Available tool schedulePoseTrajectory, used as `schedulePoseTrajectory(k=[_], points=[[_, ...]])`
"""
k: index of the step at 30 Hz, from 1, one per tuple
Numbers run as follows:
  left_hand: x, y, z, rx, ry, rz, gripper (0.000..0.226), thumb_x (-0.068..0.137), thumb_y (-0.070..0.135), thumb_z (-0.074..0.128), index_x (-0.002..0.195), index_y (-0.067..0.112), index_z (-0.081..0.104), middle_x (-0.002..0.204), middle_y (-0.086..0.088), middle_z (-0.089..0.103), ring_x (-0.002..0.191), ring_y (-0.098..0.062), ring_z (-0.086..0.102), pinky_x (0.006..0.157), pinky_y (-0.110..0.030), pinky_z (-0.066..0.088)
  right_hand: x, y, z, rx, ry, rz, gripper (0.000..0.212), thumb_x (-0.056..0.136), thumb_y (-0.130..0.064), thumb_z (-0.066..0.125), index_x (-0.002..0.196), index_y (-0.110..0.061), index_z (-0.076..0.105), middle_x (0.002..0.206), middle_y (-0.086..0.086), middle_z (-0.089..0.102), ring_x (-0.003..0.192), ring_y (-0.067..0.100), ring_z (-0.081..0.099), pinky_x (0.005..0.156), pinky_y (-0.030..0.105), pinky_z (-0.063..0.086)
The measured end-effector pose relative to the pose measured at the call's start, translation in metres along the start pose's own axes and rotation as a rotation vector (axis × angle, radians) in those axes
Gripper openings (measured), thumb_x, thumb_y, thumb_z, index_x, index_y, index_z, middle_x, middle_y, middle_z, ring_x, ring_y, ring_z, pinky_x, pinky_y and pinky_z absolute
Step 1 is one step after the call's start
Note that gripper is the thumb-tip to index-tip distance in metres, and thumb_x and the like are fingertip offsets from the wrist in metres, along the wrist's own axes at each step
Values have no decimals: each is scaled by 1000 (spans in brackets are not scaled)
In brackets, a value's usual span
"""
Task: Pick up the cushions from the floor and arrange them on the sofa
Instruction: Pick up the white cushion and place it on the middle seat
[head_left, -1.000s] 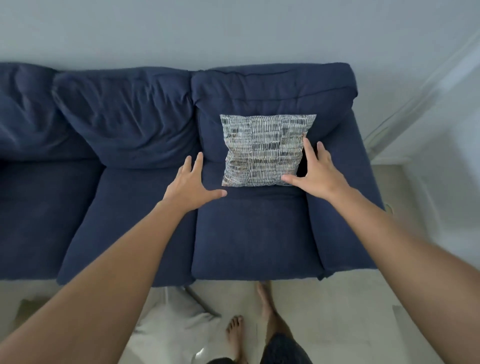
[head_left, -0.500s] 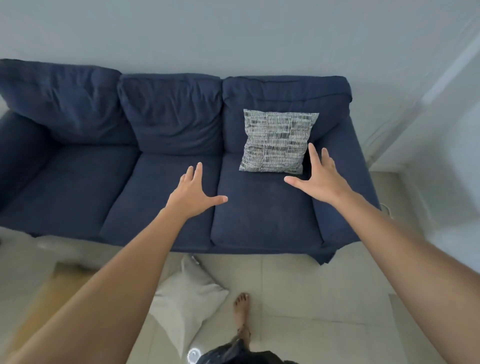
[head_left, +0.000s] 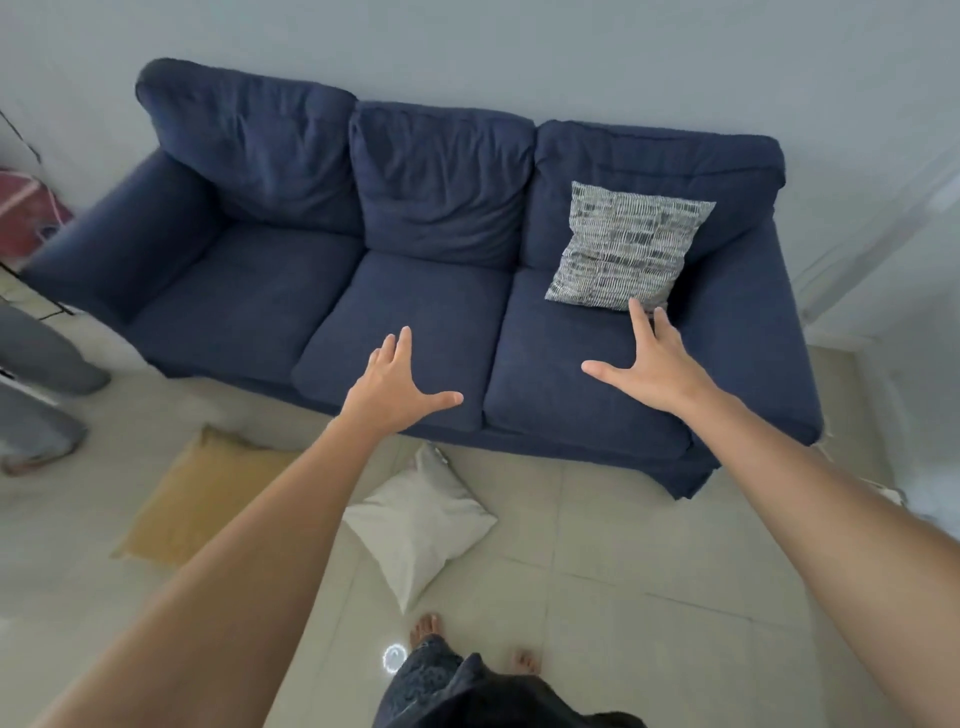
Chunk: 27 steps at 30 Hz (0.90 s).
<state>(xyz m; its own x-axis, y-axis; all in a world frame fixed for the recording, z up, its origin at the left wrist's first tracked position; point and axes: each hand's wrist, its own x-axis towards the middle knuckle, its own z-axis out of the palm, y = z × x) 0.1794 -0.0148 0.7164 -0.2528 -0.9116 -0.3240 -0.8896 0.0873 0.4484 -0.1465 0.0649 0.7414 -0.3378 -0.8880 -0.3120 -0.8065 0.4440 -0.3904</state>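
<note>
I've got the patterned grey-and-white cushion (head_left: 626, 248) propped up on the navy sofa (head_left: 415, 322), leaning against the right-hand back pad. Down on the tiled floor, a plain white cushion (head_left: 420, 522) lies flat (one corner pointing at the sofa's front edge), and a mustard-yellow cushion (head_left: 200, 501) lies flat just left of it.

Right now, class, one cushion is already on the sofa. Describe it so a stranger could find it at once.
Start at the navy three-seat sofa against the pale wall. On its right-hand seat, a square cushion leans on the backrest. Unlike the plain white cushion and tan cushion on the floor, it has a grey-and-white dashed pattern.
</note>
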Motion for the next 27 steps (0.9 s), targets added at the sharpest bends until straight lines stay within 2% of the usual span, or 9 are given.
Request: schedulePoseTrajectory(k=[7,14,17,21,27], points=[[-9,-110,1,-118,-14,-115,130,74,73,72,163,17,-5,172,0,1,158,-18,1,123,-48,25,17,-75,70,-62,-124,-36,114,79,-78,59,159,-37,-10,170,7,-11,157,22,-4,118,59,25],[8,-223,16,-168,-146,-268,128,75,70,73,163,16,-3,172,-4,0,158,-25,3,124,-51,21,54,-141,164,-82,-264,6,113,79,-77,60,159,-38,-10,170,4,-11,157,23,2,116,59,28],[17,-265,38,-185,-205,-333,128,74,70,75,164,21,-3,173,-2,2,158,-24,6,123,-51,24,71,-145,212,-88,-339,35,115,77,-77,61,160,-35,-8,170,5,-9,157,24,1,118,58,27],[33,-295,76,-171,-298,-390,129,76,70,73,163,17,-6,173,-3,1,158,-25,5,125,-47,20,96,-139,275,-119,-441,63,116,79,-72,65,161,-31,-7,170,10,-5,157,27,0,121,55,20],[78,-333,165,-196,-330,-432,132,73,70,74,162,18,-9,172,2,3,158,-21,6,124,-47,22,149,-102,379,-106,-549,26,118,79,-66,69,162,-25,-4,171,9,-1,156,26,7,122,47,18]])
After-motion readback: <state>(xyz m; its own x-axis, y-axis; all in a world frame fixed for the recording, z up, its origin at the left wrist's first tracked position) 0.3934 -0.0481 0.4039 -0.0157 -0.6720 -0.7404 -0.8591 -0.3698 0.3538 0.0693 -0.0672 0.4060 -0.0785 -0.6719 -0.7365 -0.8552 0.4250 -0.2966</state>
